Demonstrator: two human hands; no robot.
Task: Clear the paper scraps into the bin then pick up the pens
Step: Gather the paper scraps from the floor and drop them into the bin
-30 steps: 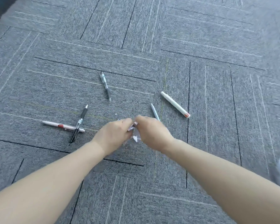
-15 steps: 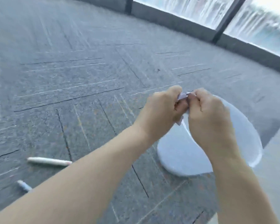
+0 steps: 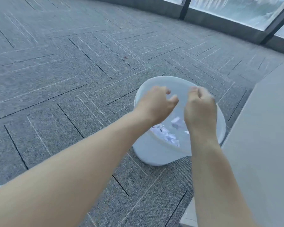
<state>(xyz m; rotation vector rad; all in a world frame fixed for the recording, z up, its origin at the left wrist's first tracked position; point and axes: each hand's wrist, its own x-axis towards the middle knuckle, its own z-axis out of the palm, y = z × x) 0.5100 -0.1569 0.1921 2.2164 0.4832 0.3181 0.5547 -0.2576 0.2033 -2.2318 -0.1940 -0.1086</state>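
Note:
A white round bin (image 3: pixel 156 152) stands on the grey carpet at centre right. Pale paper scraps (image 3: pixel 166 135) lie inside it, and a few loose pieces show between my wrists. My left hand (image 3: pixel 156 104) hovers over the bin's left half, fingers curled apart and empty. Over the bin's right half my right hand (image 3: pixel 201 107) hangs with its fingers loosely bent and nothing visible in it. No pens are in view.
A grey flat surface (image 3: pixel 261 145), like a desk or cabinet side, rises right beside the bin. Dark window frames (image 3: pixel 185 7) and a low sill run along the far edge. Grey carpet tiles (image 3: pixel 64 79) spread to the left.
The view swung from the pens to the bin. Both hands, pinched together on paper scraps, have moved over the bin and parted; the scraps have left them.

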